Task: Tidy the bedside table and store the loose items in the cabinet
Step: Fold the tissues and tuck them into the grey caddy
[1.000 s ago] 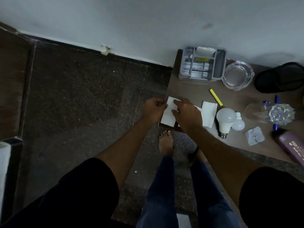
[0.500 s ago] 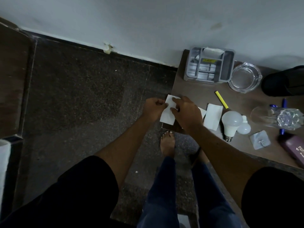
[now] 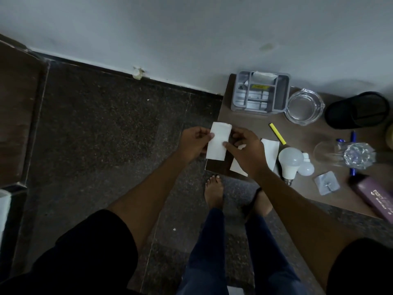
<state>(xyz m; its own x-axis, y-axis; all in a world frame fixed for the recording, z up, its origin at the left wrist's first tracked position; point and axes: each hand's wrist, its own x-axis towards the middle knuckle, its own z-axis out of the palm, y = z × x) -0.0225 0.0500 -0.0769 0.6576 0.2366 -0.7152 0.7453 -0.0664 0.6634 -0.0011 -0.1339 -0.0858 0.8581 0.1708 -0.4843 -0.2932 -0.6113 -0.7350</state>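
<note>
Brown bedside table carries 2 LED bulbs, 2 flat tissues and 1 grey organizer; your left hand and right hand pinch 1 folded tissue above its near-left corner.

Everything is being lit dimly, the pale wall being left brightest and the floor murky, while edges are being bowed by the wide lens and detail is being softened.
</note>
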